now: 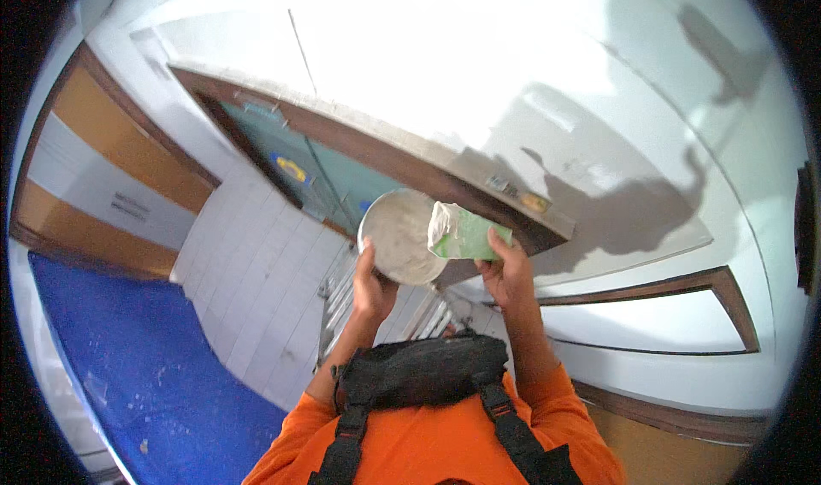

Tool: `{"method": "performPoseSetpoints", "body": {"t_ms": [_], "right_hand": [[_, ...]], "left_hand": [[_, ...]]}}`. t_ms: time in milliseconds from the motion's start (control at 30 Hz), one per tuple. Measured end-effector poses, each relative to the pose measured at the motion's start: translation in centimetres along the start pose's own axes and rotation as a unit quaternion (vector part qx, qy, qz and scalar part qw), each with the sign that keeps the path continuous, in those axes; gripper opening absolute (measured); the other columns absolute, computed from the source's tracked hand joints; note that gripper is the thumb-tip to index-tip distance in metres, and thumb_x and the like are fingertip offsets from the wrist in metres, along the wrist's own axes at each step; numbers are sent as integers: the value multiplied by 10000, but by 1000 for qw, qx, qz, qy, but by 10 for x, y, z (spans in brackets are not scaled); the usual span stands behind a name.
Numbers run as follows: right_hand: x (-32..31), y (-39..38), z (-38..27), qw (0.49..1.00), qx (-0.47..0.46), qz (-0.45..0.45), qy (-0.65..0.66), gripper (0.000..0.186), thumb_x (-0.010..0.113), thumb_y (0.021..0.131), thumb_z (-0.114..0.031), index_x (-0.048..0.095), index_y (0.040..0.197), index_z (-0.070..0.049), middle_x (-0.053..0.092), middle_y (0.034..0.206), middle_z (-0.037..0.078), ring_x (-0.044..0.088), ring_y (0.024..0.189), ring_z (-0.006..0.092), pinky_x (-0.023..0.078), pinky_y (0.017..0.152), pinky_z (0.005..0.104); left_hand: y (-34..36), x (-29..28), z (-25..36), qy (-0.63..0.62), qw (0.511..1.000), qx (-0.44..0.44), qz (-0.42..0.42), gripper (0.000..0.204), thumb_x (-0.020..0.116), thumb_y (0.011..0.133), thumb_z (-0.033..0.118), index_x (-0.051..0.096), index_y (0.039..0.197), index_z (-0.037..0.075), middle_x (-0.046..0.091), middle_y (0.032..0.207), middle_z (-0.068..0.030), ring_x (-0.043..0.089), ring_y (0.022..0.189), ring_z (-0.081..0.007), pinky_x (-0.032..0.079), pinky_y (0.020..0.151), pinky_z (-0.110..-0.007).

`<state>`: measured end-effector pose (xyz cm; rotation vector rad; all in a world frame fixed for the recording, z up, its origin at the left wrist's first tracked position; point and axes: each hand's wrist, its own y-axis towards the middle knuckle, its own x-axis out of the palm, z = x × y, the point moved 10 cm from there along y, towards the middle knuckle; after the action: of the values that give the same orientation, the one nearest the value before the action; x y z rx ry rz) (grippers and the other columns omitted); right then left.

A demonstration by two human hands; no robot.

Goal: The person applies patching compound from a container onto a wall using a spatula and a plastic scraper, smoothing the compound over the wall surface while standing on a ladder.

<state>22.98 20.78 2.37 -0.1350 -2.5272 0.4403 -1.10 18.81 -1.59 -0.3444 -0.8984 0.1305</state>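
My left hand (374, 286) is raised in front of me and grips the lower rim of a round pan (398, 233) smeared with whitish paste. My right hand (506, 273) holds a green flat scraper (469, 233), its end coated in the same white paste and resting over the pan's right edge. Both forearms rise from my orange shirt (428, 446) and a black chest harness (419, 369). Pan and scraper are held up against a brown frame (376, 151) with teal glass panes (333, 173).
A bright white plastered surface (479, 66) fills the top and right, crossed by a dark shadow (633, 211). White tiles (256, 288) run down the middle left. A blue surface (145, 365) lies at the lower left, orange-brown panels (111, 134) beyond it.
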Motion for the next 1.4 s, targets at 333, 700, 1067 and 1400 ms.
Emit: {"method": "performPoseSetpoints", "body": {"t_ms": [333,700,1067,1400], "right_hand": [[35,-37,-16,988,41,-146,43,513,680,972,-94,501,1446,-21,683,1197,156,734,1003,291,616,745,385],[92,-57,-163,955,-153,-251,31,590,450,1090,-572,499,1488,-139,640,1320,157,649,944,302,535,769,429],[143,-150,-430,763,-642,-13,-67,598,520,1108,-413,445,1557,-25,681,1180,84,624,987,189,508,908,347],[136,-207,-503,381,-748,386,-382,561,684,1006,-309,559,1445,18,675,1219,227,628,1141,336,471,1006,440]], "left_hand": [[2,52,23,-20,994,29,-105,802,426,1068,627,338,1618,50,422,1623,-190,445,1472,-393,392,1194,-570],[7,64,9,-43,987,9,-152,794,451,1064,615,352,1610,47,445,1590,-218,456,1445,-441,400,1167,-621],[-4,61,13,-38,987,0,-155,763,486,1051,600,376,1602,83,456,1588,-174,460,1451,-404,406,1169,-612],[-9,72,16,-42,979,-4,-202,757,527,1040,586,402,1589,80,475,1574,-165,465,1446,-390,396,1178,-597]]}}
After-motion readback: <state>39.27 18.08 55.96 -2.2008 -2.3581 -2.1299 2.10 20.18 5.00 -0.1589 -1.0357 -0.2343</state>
